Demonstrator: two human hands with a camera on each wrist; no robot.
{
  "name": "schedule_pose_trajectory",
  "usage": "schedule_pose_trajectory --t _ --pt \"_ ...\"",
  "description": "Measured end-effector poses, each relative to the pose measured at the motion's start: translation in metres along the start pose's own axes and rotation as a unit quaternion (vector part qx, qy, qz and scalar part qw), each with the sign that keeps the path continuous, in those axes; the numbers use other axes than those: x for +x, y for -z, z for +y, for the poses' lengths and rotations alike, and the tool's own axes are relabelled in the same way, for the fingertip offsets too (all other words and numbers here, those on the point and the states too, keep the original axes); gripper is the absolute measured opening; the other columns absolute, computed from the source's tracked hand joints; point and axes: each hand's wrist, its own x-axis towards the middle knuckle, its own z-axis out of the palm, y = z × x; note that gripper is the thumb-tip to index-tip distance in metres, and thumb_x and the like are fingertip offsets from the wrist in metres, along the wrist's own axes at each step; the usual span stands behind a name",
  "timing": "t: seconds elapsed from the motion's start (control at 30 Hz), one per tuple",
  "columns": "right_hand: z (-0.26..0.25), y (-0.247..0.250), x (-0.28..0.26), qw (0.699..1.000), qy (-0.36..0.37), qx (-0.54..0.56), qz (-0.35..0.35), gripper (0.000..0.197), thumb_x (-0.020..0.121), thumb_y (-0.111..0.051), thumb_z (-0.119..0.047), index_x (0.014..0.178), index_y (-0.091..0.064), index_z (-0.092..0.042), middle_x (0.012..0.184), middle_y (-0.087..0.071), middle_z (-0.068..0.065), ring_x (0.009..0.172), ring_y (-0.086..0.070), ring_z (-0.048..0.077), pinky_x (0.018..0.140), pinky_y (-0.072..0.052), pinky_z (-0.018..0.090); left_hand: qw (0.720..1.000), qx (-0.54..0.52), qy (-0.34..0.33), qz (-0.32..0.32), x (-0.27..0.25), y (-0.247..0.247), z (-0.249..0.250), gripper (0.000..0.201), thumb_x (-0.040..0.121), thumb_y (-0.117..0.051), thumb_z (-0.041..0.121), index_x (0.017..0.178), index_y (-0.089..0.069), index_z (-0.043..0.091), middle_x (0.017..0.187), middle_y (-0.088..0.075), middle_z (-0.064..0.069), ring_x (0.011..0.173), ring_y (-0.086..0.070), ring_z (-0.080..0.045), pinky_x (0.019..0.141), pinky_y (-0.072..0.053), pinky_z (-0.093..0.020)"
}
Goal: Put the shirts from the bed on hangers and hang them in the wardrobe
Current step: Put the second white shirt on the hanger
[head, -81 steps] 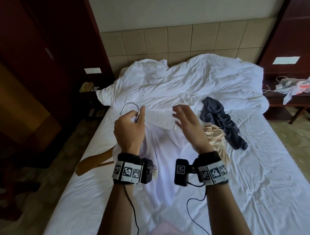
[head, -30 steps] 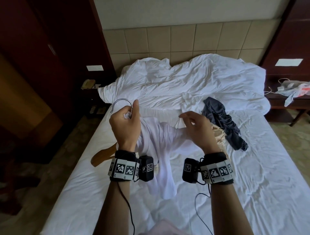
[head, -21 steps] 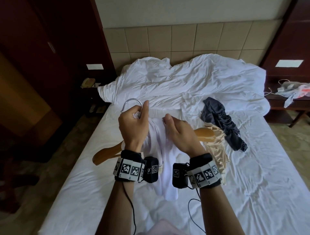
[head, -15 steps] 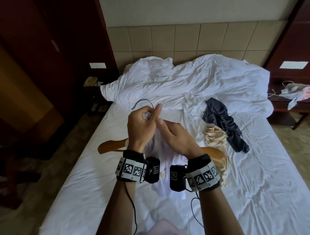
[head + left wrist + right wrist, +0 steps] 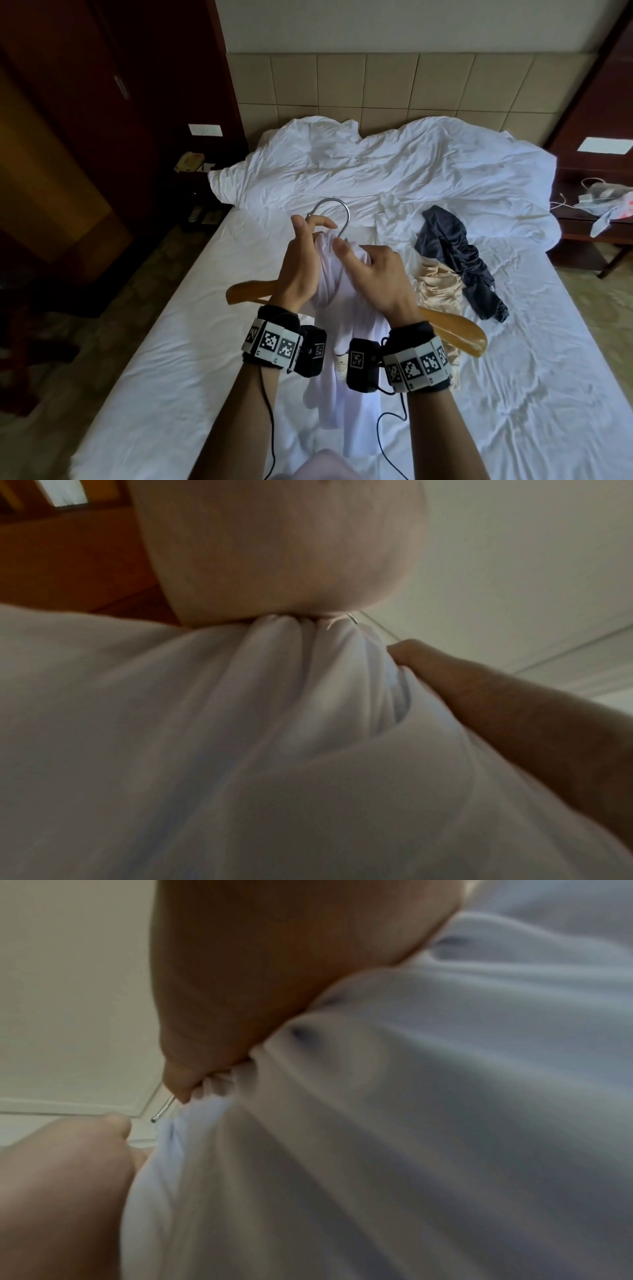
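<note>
Left hand [image 5: 298,263] grips the gathered neck of the white shirt [image 5: 346,329] at the base of the metal hook [image 5: 334,214]; thumb and forefinger stand extended beside the hook. Right hand [image 5: 376,274] lies over the bunched cloth just right of it, fingers curled onto the fabric. The shirt hangs from both hands above the bed [image 5: 513,394], its lower part trailing toward the camera. The wooden hanger [image 5: 455,329] passes inside the shirt; both bare ends project, left [image 5: 246,291] and right.

Surroundings: a dark garment [image 5: 459,257] and a beige garment [image 5: 438,284] lie on the bed, right of the hands, touching each other. A crumpled white duvet [image 5: 376,171] covers the head end. A telephone [image 5: 190,161] sits on the left nightstand; a plastic bag [image 5: 606,198] on the right one.

Obscured: the hanger's middle is covered by cloth and hands. Both wrist views are blurred, filled by white fabric and palm; only a short length of the hook wire [image 5: 164,1110] is discernible.
</note>
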Motion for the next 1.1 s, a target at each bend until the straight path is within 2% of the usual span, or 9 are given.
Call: schedule_pose_trajectory --t 0.13,0.27,0.37,0.57,0.67,0.73,0.83,0.97,1.1 --pt "0.003 0.008 0.0 0.998 0.002 0.017 0.055 0.083 0.089 -0.048 -0.085 0.061 -0.039 -0.008 0.049 -0.041 -0.001 0.047 -0.037 0.015 0.049 -0.032 0.033 0.993 0.111 0.025 -0.021 0.006 0.006 -0.016 0.109 0.078 0.008 0.094 0.098 -0.071 0.022 0.094 -0.077 -0.002 0.094 -0.072 -0.019 0.096 -0.053 -0.051" --pt "0.005 0.014 0.001 0.993 0.009 0.025 0.111 0.09 0.09 -0.045 -0.086 0.061 -0.043 -0.001 0.051 -0.051 0.017 0.044 -0.042 0.017 0.046 -0.04 0.042 0.977 0.21 0.031 0.003 0.007 0.02 -0.014 0.085 0.102 0.001 0.064 0.079 -0.062 0.011 0.082 -0.067 -0.004 0.086 -0.066 -0.018 0.091 -0.046 -0.04" --pt "0.004 0.019 0.001 0.992 0.022 0.037 0.115 0.09 0.092 -0.046 -0.085 0.062 -0.04 -0.001 0.054 -0.05 0.021 0.045 -0.04 0.017 0.046 -0.039 0.045 0.961 0.267 0.058 0.042 0.016 0.039 -0.017 0.08 0.11 -0.002 0.048 0.091 -0.071 0.013 0.087 -0.065 -0.001 0.093 -0.057 -0.018 0.093 -0.034 -0.032" --pt "-0.002 0.019 0.001 0.992 0.024 0.032 0.117 0.087 0.091 -0.047 -0.085 0.061 -0.034 -0.005 0.049 -0.037 0.001 0.046 -0.032 0.015 0.047 -0.026 0.035 0.93 0.331 0.061 0.148 0.034 0.084 -0.049 0.064 0.109 -0.024 0.046 0.101 -0.075 0.009 0.112 -0.074 -0.013 0.11 -0.066 -0.033 0.103 -0.046 -0.046" --pt "-0.005 0.015 0.001 0.991 0.031 0.046 0.118 0.084 0.095 -0.049 -0.079 0.061 -0.035 -0.003 0.049 -0.037 0.001 0.044 -0.031 0.014 0.046 -0.025 0.032 0.914 0.333 -0.013 0.232 0.026 0.085 -0.044 0.048 0.109 -0.038 0.031 0.108 -0.069 -0.006 0.119 -0.069 -0.019 0.116 -0.062 -0.035 0.102 -0.044 -0.042" --pt "-0.006 0.013 0.0 0.99 0.031 0.064 0.119 0.08 0.098 -0.05 -0.073 0.061 -0.034 -0.004 0.05 -0.037 0.002 0.046 -0.032 0.014 0.047 -0.026 0.032 0.925 0.297 -0.072 0.227 0.021 0.08 -0.035 0.042 0.109 -0.041 0.031 0.115 -0.072 0.002 0.122 -0.069 -0.005 0.121 -0.06 -0.024 0.104 -0.044 -0.036" --pt "-0.012 0.013 -0.001 0.986 0.025 0.098 0.131 0.067 0.104 -0.055 -0.058 0.058 -0.031 -0.015 0.05 -0.033 -0.003 0.047 -0.029 0.012 0.047 -0.025 0.03 0.928 0.302 -0.149 0.159 0.025 0.077 -0.034 0.047 0.11 -0.038 0.031 0.095 -0.076 0.007 0.098 -0.077 0.0 0.097 -0.069 -0.018 0.094 -0.052 -0.038" --pt "-0.01 0.017 -0.001 0.983 0.029 0.123 0.13 0.063 0.104 -0.057 -0.055 0.057 -0.031 -0.022 0.05 -0.03 -0.006 0.048 -0.027 0.013 0.05 -0.022 0.03 0.895 0.356 -0.192 0.188 0.03 0.082 -0.037 0.052 0.109 -0.04 0.02 0.064 -0.062 0.007 0.065 -0.066 -0.004 0.065 -0.062 -0.024 0.077 -0.051 -0.044" --pt "-0.005 0.023 -0.002 0.985 0.023 0.124 0.117 0.066 0.1 -0.058 -0.063 0.056 -0.031 -0.022 0.05 -0.033 -0.005 0.049 -0.03 0.016 0.052 -0.025 0.033 0.916 0.346 -0.028 0.203 0.025 0.089 -0.035 0.063 0.113 -0.025 0.039 0.106 -0.078 0.004 0.109 -0.076 -0.014 0.106 -0.068 -0.033 0.103 -0.047 -0.042"
